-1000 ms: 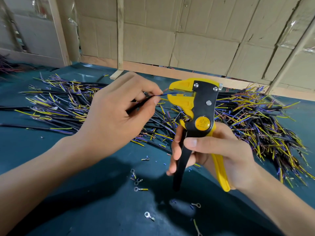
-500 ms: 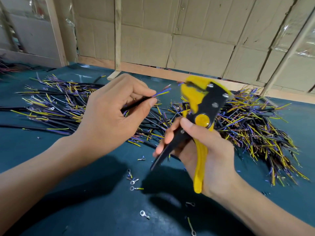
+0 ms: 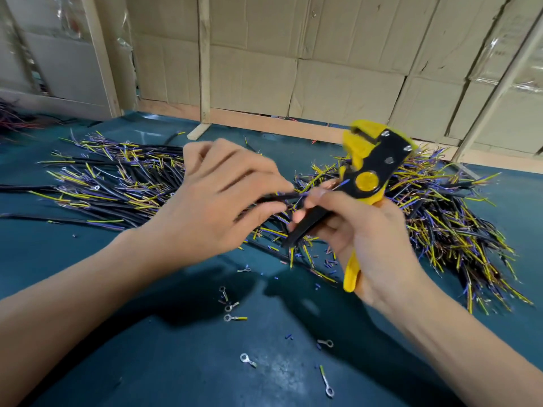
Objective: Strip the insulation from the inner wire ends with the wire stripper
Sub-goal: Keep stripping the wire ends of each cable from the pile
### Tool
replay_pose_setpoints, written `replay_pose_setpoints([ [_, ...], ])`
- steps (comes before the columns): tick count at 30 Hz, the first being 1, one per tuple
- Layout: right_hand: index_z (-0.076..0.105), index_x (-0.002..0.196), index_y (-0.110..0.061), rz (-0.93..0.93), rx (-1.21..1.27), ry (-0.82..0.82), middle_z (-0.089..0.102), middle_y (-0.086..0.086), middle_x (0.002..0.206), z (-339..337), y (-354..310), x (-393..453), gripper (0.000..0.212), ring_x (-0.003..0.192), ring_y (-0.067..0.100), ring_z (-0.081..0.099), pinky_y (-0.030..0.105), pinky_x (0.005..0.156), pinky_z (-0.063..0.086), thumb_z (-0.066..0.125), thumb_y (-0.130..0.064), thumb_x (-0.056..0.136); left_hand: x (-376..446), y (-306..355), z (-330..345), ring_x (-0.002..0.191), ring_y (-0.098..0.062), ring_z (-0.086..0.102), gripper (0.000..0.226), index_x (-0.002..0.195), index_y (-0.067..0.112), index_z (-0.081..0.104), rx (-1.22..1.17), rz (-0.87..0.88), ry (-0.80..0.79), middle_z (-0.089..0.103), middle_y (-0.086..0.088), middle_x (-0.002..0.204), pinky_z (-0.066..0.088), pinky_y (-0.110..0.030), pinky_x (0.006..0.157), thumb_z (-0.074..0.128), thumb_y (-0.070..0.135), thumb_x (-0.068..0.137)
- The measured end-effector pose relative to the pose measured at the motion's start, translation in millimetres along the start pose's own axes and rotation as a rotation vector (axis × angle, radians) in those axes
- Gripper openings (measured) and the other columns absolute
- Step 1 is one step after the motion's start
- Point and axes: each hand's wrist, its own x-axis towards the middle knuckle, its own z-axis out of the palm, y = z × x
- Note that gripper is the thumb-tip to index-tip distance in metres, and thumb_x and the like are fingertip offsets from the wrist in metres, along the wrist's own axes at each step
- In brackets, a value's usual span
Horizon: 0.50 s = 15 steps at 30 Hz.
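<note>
left hand (image 3: 217, 201) pinches black cable (image 3: 273, 197); right hand (image 3: 367, 230) grips wire stripper (image 3: 367, 171).

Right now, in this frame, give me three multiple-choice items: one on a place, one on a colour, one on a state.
1. Where is the wire pile?
A. on the table, behind the hands
B. in a box
C. on the floor

2. What colours is the stripper?
A. red and grey
B. yellow and black
C. all blue

3. What is the left hand doing?
A. lying flat on the table
B. gripping the stripper
C. pinching a black cable

Answers: 1 A, the pile spreads over the blue table; 2 B, yellow head, black plate; 3 C, the right hand holds the stripper.
</note>
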Motion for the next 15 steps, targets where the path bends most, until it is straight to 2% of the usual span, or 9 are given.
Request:
replay_pose_setpoints([
  [2, 0.066, 0.076, -0.004, -0.060, 0.036, 0.086, 0.062, 0.017, 0.074, -11, -12, 8, 0.013, 0.068, 0.035, 0.065, 0.057, 0.080, 0.060, 0.067, 0.006, 0.085, -1, -14, -1, 0.102, -0.033, 0.053, 0.017, 0.108, 0.015, 0.062, -0.022, -0.118, -0.021, 0.060, -0.006, 0.113, 0.035, -0.043, 0.088, 0.067, 0.020, 0.093],
  [4, 0.064, 0.077, -0.004, -0.104, 0.061, 0.184, 0.062, 0.015, 0.073, -26, -28, 15, 0.015, 0.069, 0.033, 0.067, 0.052, 0.081, 0.061, 0.063, 0.006, 0.088, -4, -35, -8, 0.100, -0.025, 0.049, 0.026, 0.103, 0.012, 0.053, -0.079, -0.248, -0.091, 0.051, -0.004, 0.108, 0.040, -0.040, 0.088, 0.070, 0.007, 0.084],
  [6, 0.063, 0.076, -0.005, -0.139, 0.005, 0.306, 0.062, 0.013, 0.075, -41, -40, 22, 0.017, 0.070, 0.029, 0.069, 0.048, 0.080, 0.062, 0.062, 0.005, 0.089, -9, -59, -18, 0.088, -0.006, 0.048, 0.029, 0.098, 0.025, 0.052, -0.172, -0.380, -0.383, 0.049, 0.012, 0.099, 0.039, -0.029, 0.081, 0.073, 0.011, 0.083],
  [8, 0.061, 0.076, -0.009, -0.160, -0.102, 0.445, 0.063, 0.010, 0.077, -53, -48, 26, 0.019, 0.068, 0.026, 0.070, 0.045, 0.078, 0.063, 0.066, 0.004, 0.088, -16, -74, -25, 0.088, 0.001, 0.049, 0.026, 0.093, 0.039, 0.055, -0.218, -0.437, -0.773, 0.053, 0.015, 0.097, 0.044, -0.036, 0.084, 0.076, 0.027, 0.085],
  [9, 0.059, 0.076, -0.011, -0.163, -0.141, 0.506, 0.063, 0.008, 0.076, -57, -51, 28, 0.021, 0.067, 0.024, 0.070, 0.044, 0.077, 0.064, 0.068, 0.003, 0.087, -20, -78, -27, 0.093, 0.003, 0.048, 0.022, 0.094, 0.043, 0.058, -0.208, -0.446, -0.894, 0.053, 0.014, 0.098, 0.043, -0.041, 0.091, 0.076, 0.035, 0.084],
  [11, 0.056, 0.076, -0.013, -0.154, -0.157, 0.582, 0.062, 0.007, 0.076, -61, -54, 30, 0.024, 0.064, 0.023, 0.070, 0.043, 0.074, 0.064, 0.071, 0.003, 0.086, -22, -79, -28, 0.100, 0.006, 0.042, 0.019, 0.098, 0.047, 0.062, -0.186, -0.447, -0.965, 0.051, 0.016, 0.102, 0.037, -0.041, 0.098, 0.075, 0.045, 0.083],
  [15, 0.055, 0.078, -0.013, -0.233, -0.173, 0.661, 0.063, 0.011, 0.085, -56, -50, 29, 0.023, 0.064, 0.021, 0.067, 0.033, 0.069, 0.060, 0.071, -0.002, 0.088, -18, -74, -27, 0.108, -0.001, 0.037, 0.013, 0.097, 0.051, 0.063, -0.099, -0.394, -0.957, 0.048, 0.023, 0.107, 0.022, -0.034, 0.093, 0.069, 0.052, 0.086],
])
